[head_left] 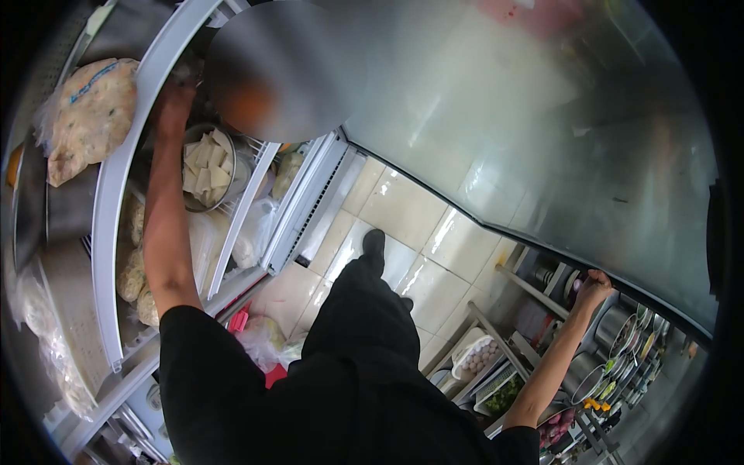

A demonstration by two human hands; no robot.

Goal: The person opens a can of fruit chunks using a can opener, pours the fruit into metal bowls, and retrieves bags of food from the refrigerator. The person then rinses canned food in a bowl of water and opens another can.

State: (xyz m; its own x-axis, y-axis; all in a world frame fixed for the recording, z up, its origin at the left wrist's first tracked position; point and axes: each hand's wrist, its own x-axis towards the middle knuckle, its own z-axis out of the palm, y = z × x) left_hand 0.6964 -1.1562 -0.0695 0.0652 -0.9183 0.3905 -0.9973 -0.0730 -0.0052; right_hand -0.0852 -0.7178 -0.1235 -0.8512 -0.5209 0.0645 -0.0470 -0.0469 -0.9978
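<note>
My left hand (180, 87) reaches into the refrigerator between its shelves; its fingers are lost in shadow and behind the shelf edge, so what they touch is hidden. Just below it stands a metal bowl (186, 177) filled with pale, flat cut pieces (208, 164). On the upper shelf (116, 178) lies a plastic bag of light-coloured food (94, 116). My right hand (595, 287) is closed around the edge of the glass refrigerator door (535, 178), which stands swung out to the right. A blurred grey round patch covers part of the view beside my left hand.
Wrapped noodle-like bundles (138, 271) and a white plastic bag (254, 232) sit on the lower shelves. Tiled floor (403, 203) lies under my feet. Beyond the door, a rack holds eggs (477, 356), greens (502, 394) and metal pots (583, 377). Plastic bags (260, 339) rest near my legs.
</note>
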